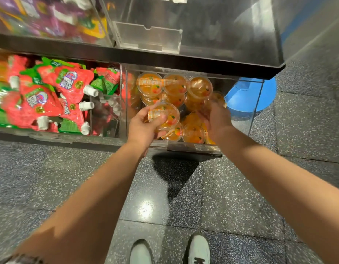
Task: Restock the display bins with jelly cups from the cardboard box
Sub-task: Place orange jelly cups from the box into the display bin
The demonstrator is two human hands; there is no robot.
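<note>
A clear display bin (185, 145) on the lower shelf holds several orange jelly cups (175, 84), stacked in rows. My left hand (143, 128) grips one orange jelly cup (164, 116) by its side, lid up, over the bin's front left. My right hand (215, 119) reaches into the bin's right side; its fingers curl at a cup (218, 98) that is blurred and mostly hidden behind them. The cardboard box is out of view.
Left of the bin lies a compartment of red strawberry pouches (50, 96) with white caps. An upper shelf edge (145, 58) overhangs the bins, with clear bins above. A blue object (250, 94) stands on the floor at right. My shoes (197, 250) stand on speckled tiles.
</note>
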